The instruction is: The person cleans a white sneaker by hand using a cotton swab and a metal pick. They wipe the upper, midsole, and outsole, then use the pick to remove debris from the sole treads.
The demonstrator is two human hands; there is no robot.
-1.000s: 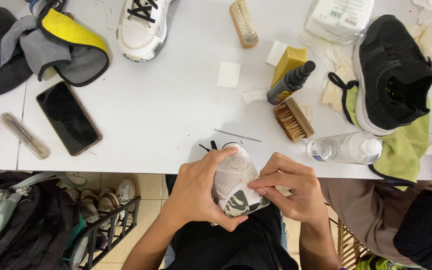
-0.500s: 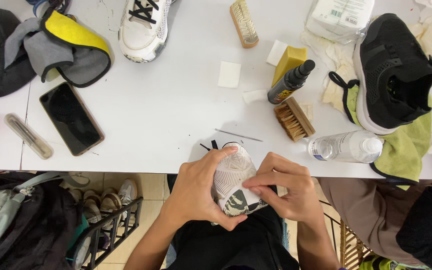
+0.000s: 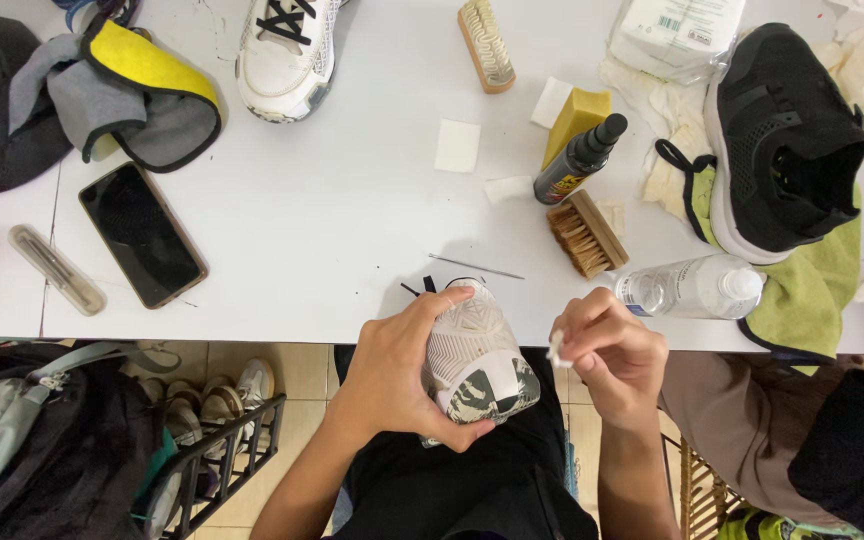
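My left hand (image 3: 402, 375) grips a white sneaker (image 3: 474, 352) with a camouflage heel patch, sole turned up, at the near table edge over my lap. Beside it on the right, my right hand (image 3: 612, 355) pinches a small white pad (image 3: 556, 349) between its fingertips, a little apart from the shoe. A thin metal needle (image 3: 476, 266) lies on the white table (image 3: 332, 230) just beyond the sneaker.
A clear bottle (image 3: 692, 287), wooden brush (image 3: 588, 233), black spray bottle (image 3: 580, 160) and yellow sponge (image 3: 576, 118) lie to the right. A black sneaker (image 3: 782, 140) rests on a green cloth. Phone (image 3: 142, 235), white sneaker (image 3: 287, 55), another person's arm (image 3: 852, 450) at right.
My right hand has lifted off the sneaker and moved to the right with the white pad. My left hand still holds the shoe in the same place.
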